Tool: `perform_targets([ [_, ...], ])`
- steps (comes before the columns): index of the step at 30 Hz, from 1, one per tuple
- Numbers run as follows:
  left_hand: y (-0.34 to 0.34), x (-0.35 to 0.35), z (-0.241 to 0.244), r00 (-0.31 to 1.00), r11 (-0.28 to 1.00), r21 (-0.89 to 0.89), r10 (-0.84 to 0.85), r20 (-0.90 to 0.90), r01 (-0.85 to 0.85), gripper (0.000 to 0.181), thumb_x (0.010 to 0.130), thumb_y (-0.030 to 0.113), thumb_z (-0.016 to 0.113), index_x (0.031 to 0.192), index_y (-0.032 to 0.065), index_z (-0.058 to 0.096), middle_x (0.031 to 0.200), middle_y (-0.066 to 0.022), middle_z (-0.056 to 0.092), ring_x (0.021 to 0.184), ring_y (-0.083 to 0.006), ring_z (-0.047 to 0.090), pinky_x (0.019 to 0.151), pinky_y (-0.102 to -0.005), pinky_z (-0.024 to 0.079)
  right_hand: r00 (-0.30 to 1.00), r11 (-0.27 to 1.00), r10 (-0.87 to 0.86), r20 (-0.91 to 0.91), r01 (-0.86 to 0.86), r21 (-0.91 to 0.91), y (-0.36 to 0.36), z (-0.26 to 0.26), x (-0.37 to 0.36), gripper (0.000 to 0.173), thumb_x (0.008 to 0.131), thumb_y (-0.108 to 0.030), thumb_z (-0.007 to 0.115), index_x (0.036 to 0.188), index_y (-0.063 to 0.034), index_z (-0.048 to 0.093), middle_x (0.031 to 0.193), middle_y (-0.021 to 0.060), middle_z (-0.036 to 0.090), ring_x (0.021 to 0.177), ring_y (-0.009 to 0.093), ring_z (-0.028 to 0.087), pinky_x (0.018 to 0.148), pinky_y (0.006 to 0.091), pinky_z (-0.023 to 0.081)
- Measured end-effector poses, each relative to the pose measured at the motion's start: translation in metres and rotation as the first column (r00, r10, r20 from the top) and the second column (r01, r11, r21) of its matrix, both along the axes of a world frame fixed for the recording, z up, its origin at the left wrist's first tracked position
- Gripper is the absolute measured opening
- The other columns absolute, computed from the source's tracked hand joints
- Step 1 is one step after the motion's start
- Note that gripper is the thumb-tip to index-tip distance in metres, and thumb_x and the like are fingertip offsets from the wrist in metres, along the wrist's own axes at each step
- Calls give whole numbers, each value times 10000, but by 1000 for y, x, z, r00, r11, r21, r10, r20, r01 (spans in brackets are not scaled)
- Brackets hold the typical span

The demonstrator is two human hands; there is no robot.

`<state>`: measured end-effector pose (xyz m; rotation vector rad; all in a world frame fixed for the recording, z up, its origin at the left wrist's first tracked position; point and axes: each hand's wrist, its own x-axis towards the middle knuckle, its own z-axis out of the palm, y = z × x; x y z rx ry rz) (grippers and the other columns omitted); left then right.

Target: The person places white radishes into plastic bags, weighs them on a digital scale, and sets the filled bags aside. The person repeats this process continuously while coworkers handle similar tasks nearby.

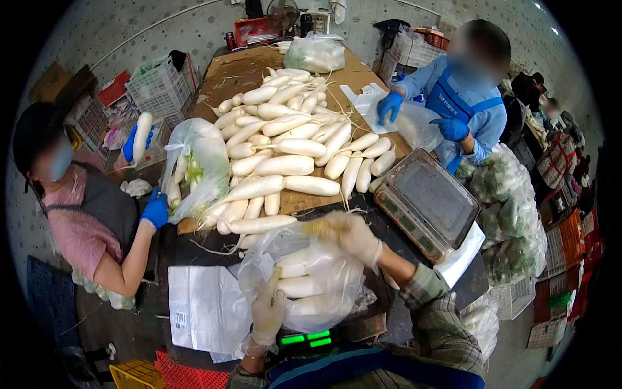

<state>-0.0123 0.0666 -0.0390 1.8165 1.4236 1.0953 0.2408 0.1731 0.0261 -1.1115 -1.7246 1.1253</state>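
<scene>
A clear plastic bag [335,291] with several white radishes inside lies in front of me, above a scale whose green-lit display [306,338] shows at the table's near edge. My left hand [268,311], in a stained white glove, grips the bag's left side. At the bag's far edge is my right hand [352,238], gloved too and blurred; whether its fingers hold the plastic is unclear. Just beyond, a big heap of white radishes [286,131] covers much of the cardboard-topped table [223,68]. Flat plastic bags [209,306] are stacked left of the filled bag.
A second scale [427,199] stands to the right. At left, a person in blue gloves holds a radish [142,138] beside a filled bag [199,165]. Across at right, another person handles a plastic bag [418,126]. Bagged radishes [510,214] are piled at right.
</scene>
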Motion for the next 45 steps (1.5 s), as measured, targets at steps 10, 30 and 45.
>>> perform_targets([
  [10, 4, 1, 4, 950, 954, -300, 90, 299, 5, 487, 904, -5, 565, 1391, 2, 546, 1343, -130, 618, 1143, -173, 594, 1015, -286, 423, 779, 797, -461, 425, 152, 584, 212, -45, -27, 835, 852, -291, 709, 1526, -28, 291, 1422, 253, 478, 1296, 420, 477, 1067, 429, 415],
  [30, -36, -46, 101, 926, 940, -339, 150, 345, -26, 565, 862, -50, 476, 1427, -25, 489, 1453, -144, 524, 1346, -202, 461, 1123, -301, 310, 830, 900, -423, -363, 430, -67, -58, 105, 14, 447, 827, -86, 763, 1249, -28, 627, 1101, 68, 684, 912, 129, 643, 800, 263, 541],
  [45, -64, -83, 113, 995, 993, -75, -94, -32, 91, 432, 926, 48, 543, 1354, 40, 599, 1303, -86, 643, 821, -83, 592, 911, -260, 478, 858, 934, -229, 460, 60, 352, -118, 28, 32, 279, 912, -73, 637, 1186, -82, 694, 990, 158, 710, 833, 288, 689, 791, 354, 533],
])
